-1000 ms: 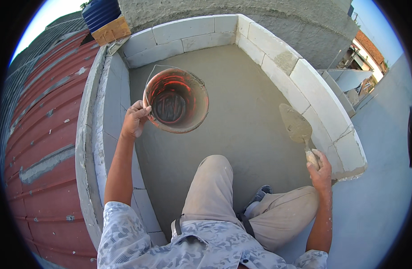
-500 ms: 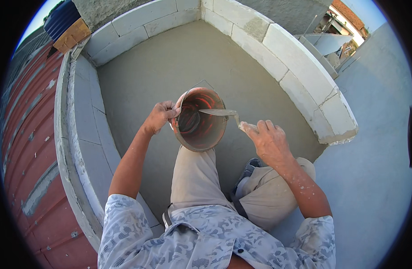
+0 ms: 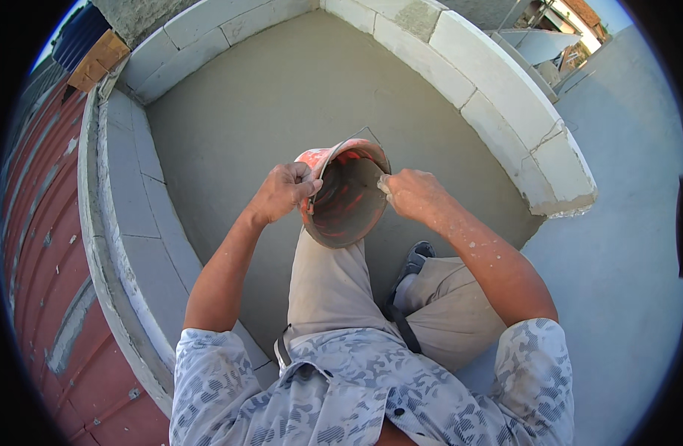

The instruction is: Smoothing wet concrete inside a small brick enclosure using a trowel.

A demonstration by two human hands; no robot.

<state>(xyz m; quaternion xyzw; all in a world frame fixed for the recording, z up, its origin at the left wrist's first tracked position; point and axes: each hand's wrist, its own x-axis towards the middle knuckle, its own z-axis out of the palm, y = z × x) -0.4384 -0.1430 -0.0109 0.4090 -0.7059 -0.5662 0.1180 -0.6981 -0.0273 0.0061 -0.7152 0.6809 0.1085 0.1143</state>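
Observation:
My left hand (image 3: 285, 195) is closed on the rim of an orange-red bucket (image 3: 349, 199), beside where its wire handle (image 3: 349, 137) joins. The bucket is tilted with its mouth facing me, above my knee. Grey mortar residue coats its inner wall, with red streaks showing through. At the right side of the rim, my right hand (image 3: 417, 195) is closed on the trowel seen a moment earlier. Its blade is now hard to make out against the grey inside of the bucket.
Low walls of pale blocks (image 3: 497, 134) border a smooth grey cement floor (image 3: 282, 97) on left, back and right. Red corrugated roofing (image 3: 51, 297) lies beyond the left wall. A bluish-grey surface (image 3: 609, 260) stretches on the right. A blue ribbed object (image 3: 81, 36) stands back left.
My right hand has moved left to the bucket's rim, taking the trowel blade into the bucket. The bucket has tipped and shifted slightly right, so more of its red outside shows.

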